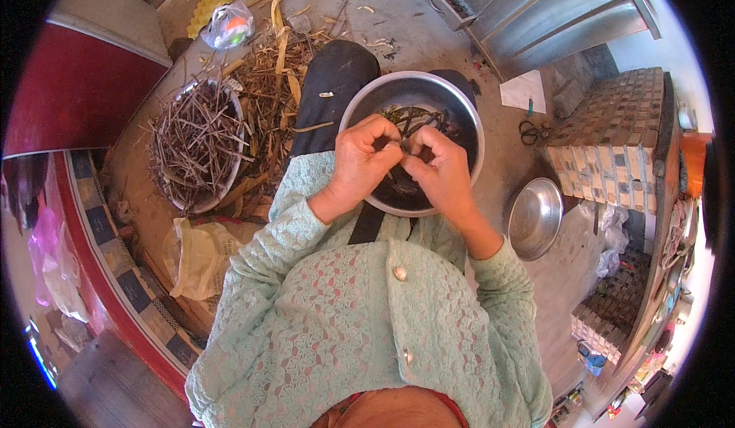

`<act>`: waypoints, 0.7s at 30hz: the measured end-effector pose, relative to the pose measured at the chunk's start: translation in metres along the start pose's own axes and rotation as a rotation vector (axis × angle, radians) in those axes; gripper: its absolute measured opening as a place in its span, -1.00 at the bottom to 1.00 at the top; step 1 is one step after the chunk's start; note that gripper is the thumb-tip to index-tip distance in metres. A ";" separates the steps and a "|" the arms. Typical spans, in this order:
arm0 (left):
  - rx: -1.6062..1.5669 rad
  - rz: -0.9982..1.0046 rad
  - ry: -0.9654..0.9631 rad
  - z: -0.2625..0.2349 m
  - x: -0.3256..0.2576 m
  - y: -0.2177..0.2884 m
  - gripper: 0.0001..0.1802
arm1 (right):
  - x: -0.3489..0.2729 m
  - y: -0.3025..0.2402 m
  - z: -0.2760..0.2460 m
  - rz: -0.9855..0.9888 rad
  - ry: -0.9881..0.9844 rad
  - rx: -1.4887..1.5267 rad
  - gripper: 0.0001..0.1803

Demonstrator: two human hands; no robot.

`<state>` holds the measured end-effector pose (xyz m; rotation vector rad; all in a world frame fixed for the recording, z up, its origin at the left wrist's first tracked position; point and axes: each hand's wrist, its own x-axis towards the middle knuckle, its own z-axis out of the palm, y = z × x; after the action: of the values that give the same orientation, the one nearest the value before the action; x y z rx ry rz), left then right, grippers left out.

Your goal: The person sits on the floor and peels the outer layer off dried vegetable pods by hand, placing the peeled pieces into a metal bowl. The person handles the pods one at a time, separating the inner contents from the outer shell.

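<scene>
The left hand [361, 161] and the right hand [438, 169] were brought together, fingertips meeting over the middle of a steel bowl [360, 100]. Both were curled shut, and a thin dark stem [403, 144] was pinched between them at the point where the fingers met; how much of it lay inside the fists could not be told. The bowl was held on the person's lap, against dark trousers, and more dark stems and leaves [417, 118] were seen lying in its far half. The forearms were covered by pale green lace sleeves [269, 252].

To the left of the lap, a wide basin [200, 198] was set on the concrete floor, heaped with bare stripped twigs [195, 137]. Just beside it, dry husks and stalks [279, 68] were scattered over the floor. A crumpled yellowish bag [195, 256] was laid near the left elbow. A clear plastic bag with something orange and green in it [228, 26] was left farther off. To the right, an empty metal bowl [534, 217] was propped against a tiled block [612, 145], and scissors [532, 131] were lying near a white sheet of paper [523, 91].
</scene>
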<state>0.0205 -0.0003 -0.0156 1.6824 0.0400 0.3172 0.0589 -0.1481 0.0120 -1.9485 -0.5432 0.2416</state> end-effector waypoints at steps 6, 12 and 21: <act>-0.189 -0.102 0.018 -0.008 0.003 -0.006 -0.91 | -0.002 0.004 -0.011 0.208 -0.025 0.311 -0.82; -0.387 -0.136 0.003 -0.012 0.004 -0.007 -0.90 | -0.001 -0.011 -0.017 0.175 0.051 0.425 -0.91; -0.640 -0.187 -0.027 -0.024 0.008 -0.005 -0.91 | -0.002 -0.011 -0.024 0.118 0.085 0.406 -0.86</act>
<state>0.0238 0.0253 -0.0160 1.0381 0.0669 0.1424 0.0638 -0.1646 0.0319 -1.5877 -0.2953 0.3158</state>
